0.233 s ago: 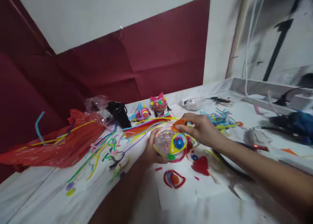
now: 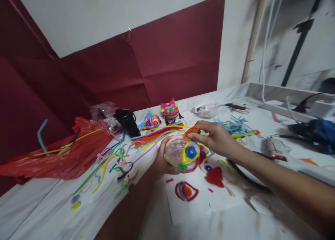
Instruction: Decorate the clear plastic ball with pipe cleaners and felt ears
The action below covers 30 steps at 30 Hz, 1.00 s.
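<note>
My left hand (image 2: 161,159) is wrapped round the left side of a clear round ball (image 2: 175,152) that bears a yellow-rimmed blue eye and a green dot. Pinched between the thumb and fingers of my right hand (image 2: 209,137) is an orange ribbed piece (image 2: 192,131), at the ball's upper edge. Below the ball, a loose red-rimmed eye (image 2: 186,191) lies on a white sheet (image 2: 191,213). A red heart-like piece (image 2: 215,177) and a small blue dot are to its right.
Two finished-looking colourful heads (image 2: 171,111) stand at the back. Fuzzy stems and a red plastic bag (image 2: 86,145) lie left, beside a black object (image 2: 127,122). Blue and yellow stems (image 2: 235,126), a white tool (image 2: 276,148) and black cables are at right.
</note>
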Tool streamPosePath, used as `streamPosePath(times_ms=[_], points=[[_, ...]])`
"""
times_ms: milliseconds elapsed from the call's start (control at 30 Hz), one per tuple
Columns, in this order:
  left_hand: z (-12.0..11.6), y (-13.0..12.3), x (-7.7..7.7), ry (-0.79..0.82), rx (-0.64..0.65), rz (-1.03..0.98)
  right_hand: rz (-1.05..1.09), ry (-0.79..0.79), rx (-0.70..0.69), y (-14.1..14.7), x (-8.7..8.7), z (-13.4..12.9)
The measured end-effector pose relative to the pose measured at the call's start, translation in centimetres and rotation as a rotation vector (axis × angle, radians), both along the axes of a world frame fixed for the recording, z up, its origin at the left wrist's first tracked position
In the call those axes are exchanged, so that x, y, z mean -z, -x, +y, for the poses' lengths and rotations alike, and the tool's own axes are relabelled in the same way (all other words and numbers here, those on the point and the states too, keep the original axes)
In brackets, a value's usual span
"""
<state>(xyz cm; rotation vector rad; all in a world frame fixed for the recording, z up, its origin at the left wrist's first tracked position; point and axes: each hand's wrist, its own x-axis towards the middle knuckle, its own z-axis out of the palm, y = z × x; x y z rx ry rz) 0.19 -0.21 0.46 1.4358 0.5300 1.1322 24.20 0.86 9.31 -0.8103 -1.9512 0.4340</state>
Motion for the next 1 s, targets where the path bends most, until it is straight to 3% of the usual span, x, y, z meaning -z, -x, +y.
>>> streamPosePath(times_ms=[433,733,1000], points=[[-0.9,-0.7,-1.2,0.017,-0.031,-0.060,-0.035,0.153,-0.027,-0.6,-1.7,-1.0],[-0.4,0.0,-0.3,0.035,-0.037,-0.020,-0.016,0.179,-0.065,-0.8,-0.5,-0.5],[-0.2,0.0,0.0,0.025,-0.032,-0.018,-0.003,0.061,-0.047,-0.3,-0.2,-0.4]])
